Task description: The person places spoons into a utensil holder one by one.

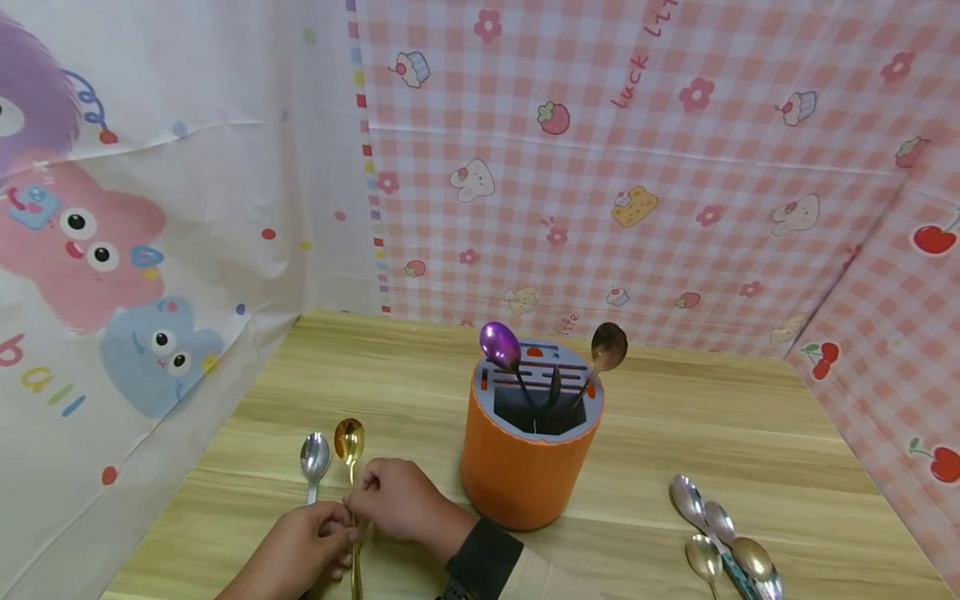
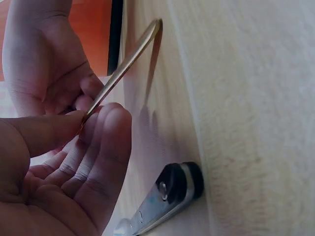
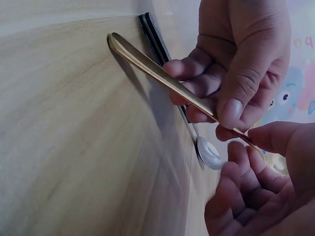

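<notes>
A gold spoon (image 1: 349, 440) stands out between my two hands, bowl pointing away from me. My left hand (image 1: 303, 537) pinches its handle between thumb and fingers. Nearer the bowl, the thumb and fingers of my right hand (image 1: 405, 504) pinch the thin neck. In the right wrist view the handle (image 3: 152, 71) slants down, its end close over the table. Just left of it lies a silver spoon (image 1: 315, 457), partly hidden by my left hand; its black-tipped handle (image 2: 179, 184) shows in the left wrist view.
An orange utensil holder (image 1: 521, 475) with a grey slotted top stands right of my hands. A purple spoon (image 1: 499, 343) and a copper-brown spoon (image 1: 609, 346) stick up from it. Several spoons (image 1: 720, 523) lie clustered at right. Patterned cloths (image 1: 585, 167) hang behind and beside the wooden table.
</notes>
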A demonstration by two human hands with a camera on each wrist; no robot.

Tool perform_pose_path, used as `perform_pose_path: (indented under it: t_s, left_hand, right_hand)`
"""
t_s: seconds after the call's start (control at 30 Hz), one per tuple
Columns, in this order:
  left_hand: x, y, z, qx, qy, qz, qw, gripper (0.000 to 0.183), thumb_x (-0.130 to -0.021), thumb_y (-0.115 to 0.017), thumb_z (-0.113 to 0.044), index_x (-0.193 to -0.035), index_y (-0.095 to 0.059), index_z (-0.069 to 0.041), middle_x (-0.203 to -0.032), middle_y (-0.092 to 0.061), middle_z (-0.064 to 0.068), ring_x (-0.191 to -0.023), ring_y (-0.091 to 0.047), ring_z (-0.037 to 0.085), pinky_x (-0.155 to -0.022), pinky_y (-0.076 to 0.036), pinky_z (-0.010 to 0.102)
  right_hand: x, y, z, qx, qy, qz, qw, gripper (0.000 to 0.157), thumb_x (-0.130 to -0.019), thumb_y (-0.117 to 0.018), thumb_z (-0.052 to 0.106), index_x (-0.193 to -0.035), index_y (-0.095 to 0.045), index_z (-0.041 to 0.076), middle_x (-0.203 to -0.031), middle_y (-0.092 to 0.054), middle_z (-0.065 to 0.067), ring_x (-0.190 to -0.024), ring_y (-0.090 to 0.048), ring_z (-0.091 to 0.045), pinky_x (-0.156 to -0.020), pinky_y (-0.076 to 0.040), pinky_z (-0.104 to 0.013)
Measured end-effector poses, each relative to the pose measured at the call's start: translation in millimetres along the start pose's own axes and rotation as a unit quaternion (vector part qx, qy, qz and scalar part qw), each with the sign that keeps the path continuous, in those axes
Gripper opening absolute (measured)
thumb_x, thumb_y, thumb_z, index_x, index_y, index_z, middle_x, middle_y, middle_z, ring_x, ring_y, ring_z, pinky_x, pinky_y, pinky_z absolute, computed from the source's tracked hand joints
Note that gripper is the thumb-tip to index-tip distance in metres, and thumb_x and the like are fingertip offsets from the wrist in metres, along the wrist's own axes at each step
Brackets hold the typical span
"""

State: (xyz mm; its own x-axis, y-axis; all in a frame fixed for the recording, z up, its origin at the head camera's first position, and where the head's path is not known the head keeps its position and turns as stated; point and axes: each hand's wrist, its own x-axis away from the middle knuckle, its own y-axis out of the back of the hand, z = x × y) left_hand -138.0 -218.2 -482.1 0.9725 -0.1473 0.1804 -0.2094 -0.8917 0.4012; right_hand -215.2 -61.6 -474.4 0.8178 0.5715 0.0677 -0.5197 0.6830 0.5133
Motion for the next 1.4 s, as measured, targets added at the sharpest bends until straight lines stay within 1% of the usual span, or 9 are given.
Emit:
perform_pose_path:
  t_s: [0.13, 0.2, 0.33, 0.43, 0.53, 0.8, 1.07, 1.23, 1.4]
  left_hand:
    - [0.4, -0.3, 1.2, 0.038, 0.014, 0.013, 0.9991, 0.009, -0.094, -0.062, -0.003, -0.092, -0.059, 0.005, -0.071, -0.065, 0.008, -0.061, -0.063, 0.022, -0.054, -0.056, 0.034]
    - [0.5, -0.8, 1.4, 0.046, 0.017, 0.016, 0.9987, 0.009, -0.094, -0.061, -0.003, -0.093, -0.058, 0.005, -0.072, -0.065, 0.008, -0.062, -0.063, 0.022, -0.055, -0.057, 0.035]
    - [1.3, -2.4, 2.1, 0.063, 0.01, 0.025, 0.9977, 0.01, -0.094, -0.061, -0.002, -0.096, -0.057, 0.007, -0.075, -0.066, 0.01, -0.064, -0.063, 0.023, -0.057, -0.057, 0.036]
    - [1.4, -3.7, 2.3, 0.067, -0.002, 0.029, 0.9974, 0.011, -0.093, -0.062, -0.003, -0.097, -0.058, 0.006, -0.078, -0.067, 0.011, -0.065, -0.064, 0.024, -0.057, -0.058, 0.035]
    - [0.7, -4.6, 1.2, 0.061, -0.005, 0.028, 0.9977, 0.013, -0.091, -0.065, -0.005, -0.097, -0.058, 0.004, -0.078, -0.067, 0.011, -0.066, -0.064, 0.024, -0.058, -0.058, 0.035]
    - [2.0, -5.0, -3.4, 0.064, -0.012, 0.018, 0.9977, 0.017, -0.089, -0.066, -0.003, -0.101, -0.058, 0.007, -0.082, -0.069, 0.014, -0.066, -0.064, 0.024, -0.059, -0.058, 0.035]
    - [3.0, -4.1, -11.7, 0.059, -0.023, 0.011, 0.998, 0.017, -0.089, -0.066, -0.002, -0.102, -0.059, 0.007, -0.084, -0.07, 0.017, -0.066, -0.065, 0.024, -0.058, -0.058, 0.035]
    - [2.5, -3.1, -17.1, 0.057, -0.024, 0.021, 0.9978, 0.019, -0.09, -0.067, -0.003, -0.104, -0.059, 0.007, -0.084, -0.07, 0.016, -0.071, -0.064, 0.023, -0.06, -0.059, 0.035]
    - [1.0, -3.0, -21.7, 0.047, -0.03, 0.023, 0.9981, 0.02, -0.09, -0.067, -0.003, -0.104, -0.059, 0.007, -0.084, -0.069, 0.016, -0.072, -0.064, 0.024, -0.059, -0.059, 0.034]
  right_hand:
    - [-2.6, 1.9, 0.6, -0.097, -0.023, 0.001, 0.995, 0.005, -0.091, -0.066, 0.019, -0.093, -0.065, 0.014, -0.076, -0.064, 0.006, -0.059, -0.058, -0.01, -0.053, -0.046, -0.023]
    - [-4.6, 2.8, 0.3, -0.134, -0.036, -0.003, 0.99, 0.012, -0.09, -0.067, 0.016, -0.1, -0.064, 0.012, -0.08, -0.067, 0.005, -0.06, -0.063, -0.012, -0.054, -0.05, -0.025]
    - [-7.0, 5.4, -1.1, -0.172, -0.04, -0.01, 0.984, 0.011, -0.088, -0.07, 0.012, -0.093, -0.062, 0.008, -0.082, -0.071, 0.0, -0.062, -0.067, -0.016, -0.057, -0.053, -0.027]
    - [-7.2, 7.6, -1.3, -0.21, -0.04, -0.009, 0.977, 0.014, -0.087, -0.071, 0.008, -0.085, -0.057, 0.006, -0.084, -0.073, -0.01, -0.064, -0.069, -0.022, -0.06, -0.056, -0.033]
    - [-7.6, 9.6, -1.4, -0.249, -0.04, -0.001, 0.968, 0.016, -0.088, -0.07, 0.005, -0.086, -0.055, 0.004, -0.09, -0.073, -0.019, -0.066, -0.07, -0.026, -0.062, -0.059, -0.039]
    - [-5.8, 14.6, 0.6, -0.28, -0.023, 0.007, 0.96, 0.011, -0.089, -0.068, 0.002, -0.095, -0.059, 0.001, -0.096, -0.071, -0.026, -0.066, -0.068, -0.018, -0.069, -0.059, -0.043]
    - [-3.5, 20.4, 8.7, -0.281, -0.025, -0.003, 0.959, 0.013, -0.089, -0.069, 0.003, -0.098, -0.06, 0.0, -0.095, -0.072, -0.023, -0.066, -0.068, -0.018, -0.072, -0.059, -0.049]
    - [-0.9, 25.5, 12.4, -0.282, -0.028, -0.004, 0.959, 0.014, -0.089, -0.069, 0.002, -0.092, -0.056, -0.001, -0.096, -0.071, -0.025, -0.065, -0.069, -0.02, -0.072, -0.059, -0.049]
    - [1.6, 30.2, 15.1, -0.279, -0.033, -0.008, 0.96, 0.015, -0.089, -0.07, 0.004, -0.09, -0.055, 0.001, -0.093, -0.072, -0.019, -0.066, -0.069, -0.021, -0.073, -0.058, -0.05]
